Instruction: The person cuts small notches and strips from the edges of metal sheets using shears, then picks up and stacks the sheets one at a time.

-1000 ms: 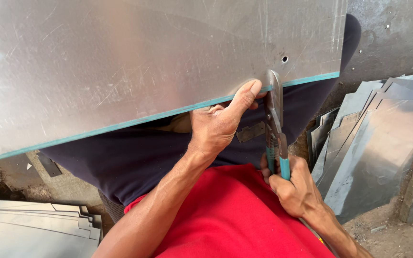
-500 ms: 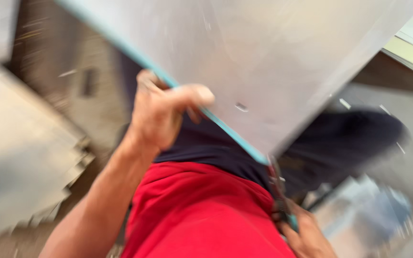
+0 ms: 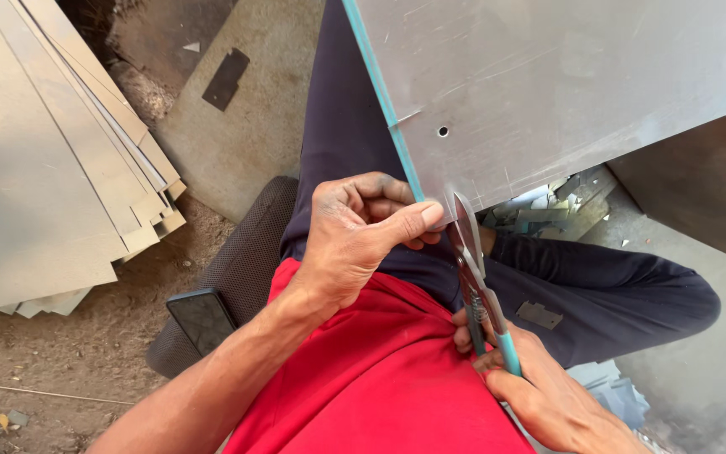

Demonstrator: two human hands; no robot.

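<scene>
The metal sheet [image 3: 565, 84] lay tilted across the person's lap, filling the upper right of the view, its teal-edged side running down toward the left hand [image 3: 355, 240]. A small round hole [image 3: 443, 131] showed near that edge, with a short notch cut into the edge just left of it. The left hand pinched the sheet's lower corner, thumb on top and fingers curled beneath. Just beside the thumb, the snips [image 3: 474, 269] met the sheet's bottom edge, blades pointing up and nearly closed on the metal. The right hand [image 3: 539, 391] was clenched around the teal handles, low in the view.

Under the sheet were dark trousers and a red shirt. A dark cushion [image 3: 237, 261] sat beneath the person, with a black phone [image 3: 203, 319] on it. A stack of sheets [image 3: 52, 151] lay on the dirt floor at left, and offcuts [image 3: 548, 206] lay beyond the knee.
</scene>
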